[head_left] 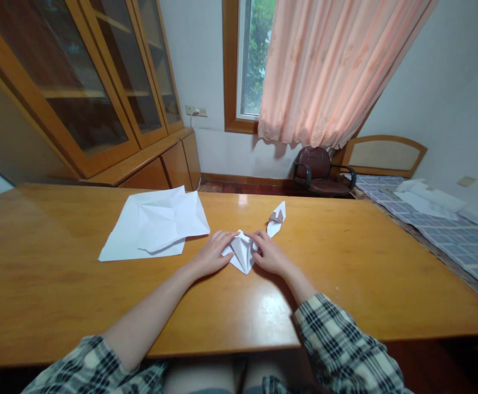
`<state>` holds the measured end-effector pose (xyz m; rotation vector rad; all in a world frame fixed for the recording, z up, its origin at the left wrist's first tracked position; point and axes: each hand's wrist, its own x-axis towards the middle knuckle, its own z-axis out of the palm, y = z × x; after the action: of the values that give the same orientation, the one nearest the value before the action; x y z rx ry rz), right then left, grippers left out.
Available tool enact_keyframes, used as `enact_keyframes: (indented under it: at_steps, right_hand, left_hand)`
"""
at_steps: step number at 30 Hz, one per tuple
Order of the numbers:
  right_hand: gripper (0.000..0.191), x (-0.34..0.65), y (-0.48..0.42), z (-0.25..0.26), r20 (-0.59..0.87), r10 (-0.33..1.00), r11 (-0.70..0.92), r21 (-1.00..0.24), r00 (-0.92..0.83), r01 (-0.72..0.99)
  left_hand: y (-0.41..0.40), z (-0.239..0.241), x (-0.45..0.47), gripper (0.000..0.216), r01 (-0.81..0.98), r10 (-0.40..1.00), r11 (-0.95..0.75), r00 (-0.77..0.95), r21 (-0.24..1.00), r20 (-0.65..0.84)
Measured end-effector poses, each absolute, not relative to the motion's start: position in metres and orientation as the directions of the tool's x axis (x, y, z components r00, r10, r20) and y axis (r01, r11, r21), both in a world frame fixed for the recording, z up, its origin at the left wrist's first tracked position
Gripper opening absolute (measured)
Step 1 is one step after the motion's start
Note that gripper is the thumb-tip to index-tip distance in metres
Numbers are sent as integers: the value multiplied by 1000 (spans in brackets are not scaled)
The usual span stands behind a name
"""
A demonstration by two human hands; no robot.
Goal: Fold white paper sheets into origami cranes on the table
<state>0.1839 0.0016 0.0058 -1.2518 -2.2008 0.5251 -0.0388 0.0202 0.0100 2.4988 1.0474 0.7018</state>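
A small piece of folded white paper (243,255) lies on the wooden table in front of me, its creased layers narrowing to a point on the near side. My left hand (213,253) grips its left edge, thumb on top and fingers along the far side. On the opposite edge, my right hand (268,253) pinches the paper with thumb and fingers. Just beyond the right hand rests a finished-looking folded paper shape (277,219), white with a greyish middle. Left of my hands are creased white sheets (156,221), one overlapping another.
The wooden table (345,262) reaches wide on both sides, its near edge close to my lap. Past it stand a glass-door cabinet (111,82), a brown armchair (318,169) and a bed (439,219) with papers on it. A pink curtain (324,65) hangs at the window.
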Motion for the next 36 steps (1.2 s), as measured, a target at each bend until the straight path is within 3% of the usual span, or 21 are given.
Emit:
enact_keyframes:
  at_steps: [8, 15, 19, 28, 30, 36]
  right_hand:
    - [34, 200, 1, 13, 189, 887, 426, -687, -422, 589]
    - [26, 212, 4, 17, 126, 885, 393, -717, -448, 575]
    - [24, 215, 7, 17, 128, 872, 414, -706, -472, 574]
    - [27, 219, 10, 12, 135, 882, 394, -739, -452, 547]
    - [26, 218, 9, 13, 129, 882, 386, -748, -453, 540]
    - [26, 218, 8, 14, 102, 893, 345, -782, -438, 520]
  left_hand:
    - [20, 27, -52, 16, 556, 675, -726, 690, 405, 261]
    - [13, 38, -51, 19, 415, 496, -844, 846, 341, 195]
    - [12, 37, -51, 28, 442, 501, -843, 853, 306, 147]
    - [13, 31, -51, 31, 534, 569, -821, 797, 204, 203]
    - [14, 29, -51, 28, 549, 589, -805, 785, 223, 192]
    - [18, 29, -53, 26, 524, 656, -715, 732, 463, 183]
